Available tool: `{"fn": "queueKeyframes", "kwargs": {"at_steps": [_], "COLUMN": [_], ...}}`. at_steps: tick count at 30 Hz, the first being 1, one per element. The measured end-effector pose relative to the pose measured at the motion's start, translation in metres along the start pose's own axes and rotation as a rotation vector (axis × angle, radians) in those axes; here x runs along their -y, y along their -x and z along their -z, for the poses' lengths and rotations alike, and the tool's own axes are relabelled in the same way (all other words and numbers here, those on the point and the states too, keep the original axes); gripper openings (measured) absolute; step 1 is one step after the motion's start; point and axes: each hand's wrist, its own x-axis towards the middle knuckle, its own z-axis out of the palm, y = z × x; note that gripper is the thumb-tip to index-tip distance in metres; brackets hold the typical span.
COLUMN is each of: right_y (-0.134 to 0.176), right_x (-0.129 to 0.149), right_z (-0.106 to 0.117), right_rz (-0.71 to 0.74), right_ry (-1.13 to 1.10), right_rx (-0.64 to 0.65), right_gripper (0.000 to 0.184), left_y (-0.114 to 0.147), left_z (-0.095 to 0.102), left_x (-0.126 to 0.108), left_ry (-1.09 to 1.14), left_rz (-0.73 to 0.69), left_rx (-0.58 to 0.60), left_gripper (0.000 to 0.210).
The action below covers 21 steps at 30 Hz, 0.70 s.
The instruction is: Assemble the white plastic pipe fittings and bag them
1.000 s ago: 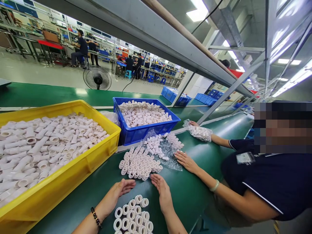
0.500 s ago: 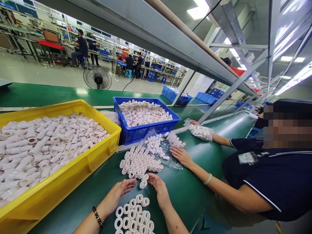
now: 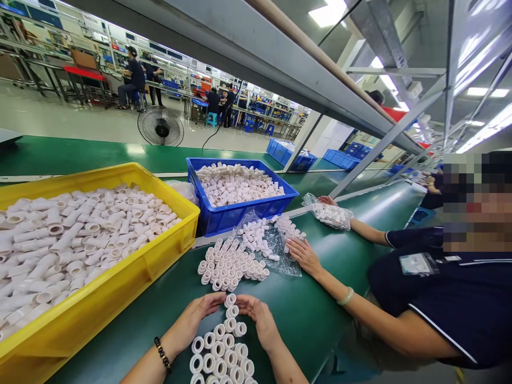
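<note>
White plastic pipe fittings [image 3: 218, 349] stand on end in a close group on the green work surface [image 3: 160, 330], nearest to me. From its top edge a short line of fittings [image 3: 231, 301] runs away between my hands. My left hand [image 3: 197, 314] lies to the left of this line, fingers stretched out, their tips beside the farthest fitting. On the other side my right hand [image 3: 259, 319] is open too, its fingers curving in along the line. Whether the fingertips touch the fittings I cannot tell. Just beyond them stands a second group of upright fittings [image 3: 230, 264].
A yellow crate [image 3: 160, 261] of white fittings fills the left side; a blue crate [image 3: 248, 208] of fittings stands behind. To the right, a co-worker's hand [image 3: 304, 257] rests by fittings on a clear plastic bag [image 3: 286, 264]; their other hand is at a filled bag [image 3: 334, 216].
Two fittings have moved toward me, away from the far group, and now join the near group. My hands have shifted slightly toward me with them. The co-worker's near hand moved slightly right.
</note>
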Motion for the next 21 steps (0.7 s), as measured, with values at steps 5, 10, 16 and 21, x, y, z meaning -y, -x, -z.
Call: {"fn": "queueKeyframes", "kwargs": {"at_steps": [5,10,16,21], "right_y": [0.004,0.004,-0.007,-0.014], "right_x": [0.003,0.007,0.003,0.003], "right_z": [-0.004,-0.008,0.001,0.002], "right_rz": [-0.021,-0.009,0.065,0.077], "right_ry": [0.055,0.053,0.025,0.031], "right_rx": [0.077,0.149,-0.116,-0.154], "right_gripper": [0.058,0.057,0.053,0.048], "left_y": [-0.001,-0.002,-0.003,-0.006], "left_z": [0.001,0.003,0.004,0.006], "left_x": [0.007,0.011,0.013,0.011], "left_ry": [-0.013,-0.062,-0.126,-0.228], "left_rz": [-0.023,-0.047,-0.062,-0.124], "left_rx": [-0.050,-0.056,-0.113,-0.318], "left_gripper": [0.050,0.049,0.048,0.048]}}
